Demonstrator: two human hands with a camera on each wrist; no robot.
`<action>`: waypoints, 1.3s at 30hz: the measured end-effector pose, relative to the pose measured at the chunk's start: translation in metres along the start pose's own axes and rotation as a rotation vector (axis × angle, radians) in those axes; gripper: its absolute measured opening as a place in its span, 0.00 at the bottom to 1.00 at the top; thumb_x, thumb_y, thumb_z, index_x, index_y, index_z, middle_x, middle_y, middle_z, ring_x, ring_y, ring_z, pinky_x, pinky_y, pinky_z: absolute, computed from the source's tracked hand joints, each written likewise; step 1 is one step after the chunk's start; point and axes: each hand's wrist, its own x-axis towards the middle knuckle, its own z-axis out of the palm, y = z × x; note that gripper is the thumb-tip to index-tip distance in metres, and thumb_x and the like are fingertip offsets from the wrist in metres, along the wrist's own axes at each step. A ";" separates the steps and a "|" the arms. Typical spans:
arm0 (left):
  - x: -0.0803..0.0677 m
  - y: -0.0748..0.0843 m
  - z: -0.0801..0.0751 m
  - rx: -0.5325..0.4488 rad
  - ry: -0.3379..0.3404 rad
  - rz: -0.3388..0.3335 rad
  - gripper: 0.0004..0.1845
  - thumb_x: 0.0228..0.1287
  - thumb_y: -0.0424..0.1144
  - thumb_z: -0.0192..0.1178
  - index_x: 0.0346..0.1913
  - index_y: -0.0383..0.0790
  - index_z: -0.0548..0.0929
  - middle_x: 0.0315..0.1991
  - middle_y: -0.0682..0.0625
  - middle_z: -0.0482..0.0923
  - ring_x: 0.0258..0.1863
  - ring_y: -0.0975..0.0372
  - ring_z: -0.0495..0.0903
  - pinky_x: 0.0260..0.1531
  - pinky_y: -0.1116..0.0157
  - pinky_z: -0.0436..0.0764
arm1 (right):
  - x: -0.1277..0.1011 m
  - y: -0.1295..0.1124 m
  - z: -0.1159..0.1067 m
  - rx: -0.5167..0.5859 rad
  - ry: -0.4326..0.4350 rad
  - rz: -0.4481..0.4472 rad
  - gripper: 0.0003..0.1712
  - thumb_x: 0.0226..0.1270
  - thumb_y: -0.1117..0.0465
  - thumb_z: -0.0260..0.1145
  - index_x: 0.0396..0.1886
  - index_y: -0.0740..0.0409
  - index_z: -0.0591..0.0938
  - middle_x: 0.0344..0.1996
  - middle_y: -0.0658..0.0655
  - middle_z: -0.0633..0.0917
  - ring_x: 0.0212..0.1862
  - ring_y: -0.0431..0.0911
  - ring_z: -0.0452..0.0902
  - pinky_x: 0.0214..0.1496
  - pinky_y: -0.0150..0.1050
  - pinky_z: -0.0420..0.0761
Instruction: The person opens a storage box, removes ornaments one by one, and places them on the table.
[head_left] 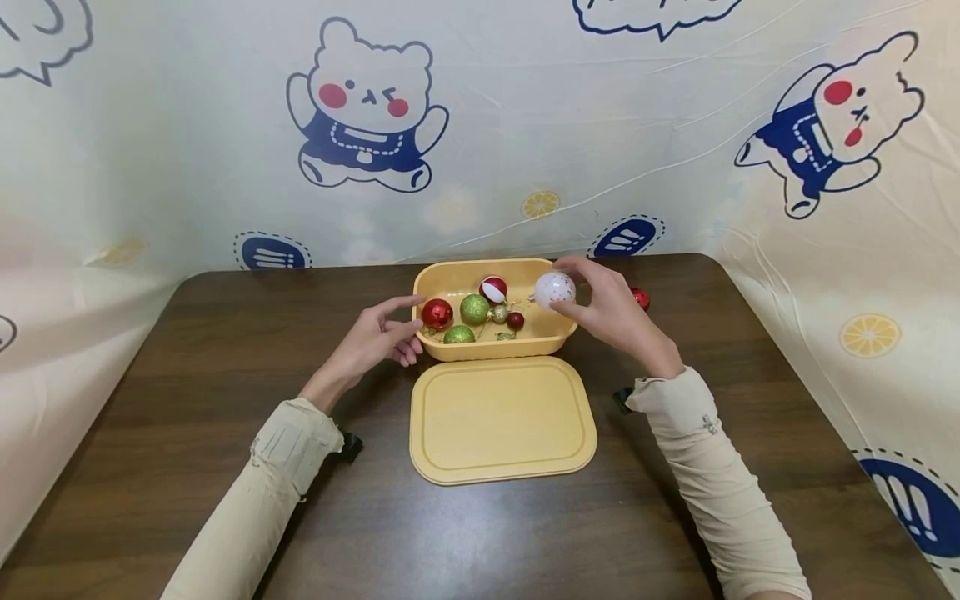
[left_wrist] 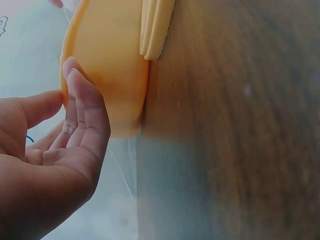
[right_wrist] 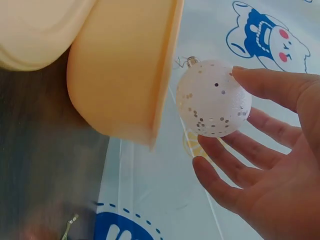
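Six baubles (head_left: 475, 309) lie in the box (head_left: 551, 337); the right hand (head_left: 611, 312) pinches a white ball (head_left: 555, 289) over it, the left hand (head_left: 375, 337) rests slack at the rim, a red one (head_left: 641, 298) waits outside, and the lid (head_left: 501, 419) is off.

Both arms wear long, close-fitting sleeves of pale beige cloth that end at the wrists, leaving the left hand (head_left: 372, 340) and the right hand (head_left: 613, 313) bare. The left sleeve (head_left: 255, 500) shows a band of fine pleats or stitched ridges near its cuff, and its fabric wrinkles lightly along the forearm. The right sleeve (head_left: 712, 483) bunches in soft folds at its cuff and carries a small dark mark partway down. A small black fitting (head_left: 349, 444) sticks out under the left cuff, and another black fitting (head_left: 623, 398) sits beside the right cuff. No rings or watches show on either hand.
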 end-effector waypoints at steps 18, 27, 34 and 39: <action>0.000 -0.004 -0.001 -0.018 -0.008 0.009 0.27 0.75 0.38 0.56 0.74 0.43 0.65 0.32 0.33 0.82 0.23 0.56 0.82 0.29 0.61 0.86 | -0.017 0.023 -0.030 -0.073 0.096 0.018 0.27 0.63 0.61 0.73 0.61 0.63 0.79 0.58 0.63 0.81 0.48 0.53 0.78 0.46 0.44 0.81; 0.000 -0.004 -0.001 -0.017 -0.006 0.006 0.28 0.75 0.39 0.57 0.74 0.43 0.66 0.31 0.34 0.82 0.23 0.56 0.82 0.29 0.61 0.86 | -0.025 0.039 -0.049 -0.044 0.134 0.097 0.27 0.64 0.62 0.72 0.62 0.62 0.76 0.57 0.63 0.81 0.51 0.56 0.82 0.52 0.52 0.82; 0.001 -0.004 -0.001 -0.013 -0.011 0.007 0.27 0.75 0.38 0.56 0.74 0.43 0.65 0.31 0.34 0.82 0.23 0.56 0.82 0.29 0.61 0.86 | -0.035 0.054 -0.063 -0.062 0.136 0.162 0.25 0.65 0.61 0.72 0.59 0.62 0.78 0.55 0.65 0.81 0.50 0.61 0.82 0.53 0.57 0.81; 0.001 -0.003 -0.001 -0.009 -0.009 0.008 0.27 0.75 0.38 0.56 0.74 0.43 0.65 0.31 0.35 0.82 0.23 0.56 0.82 0.29 0.61 0.86 | -0.044 0.067 -0.073 -0.069 0.127 0.205 0.24 0.67 0.59 0.71 0.59 0.62 0.78 0.56 0.66 0.80 0.50 0.61 0.81 0.52 0.56 0.81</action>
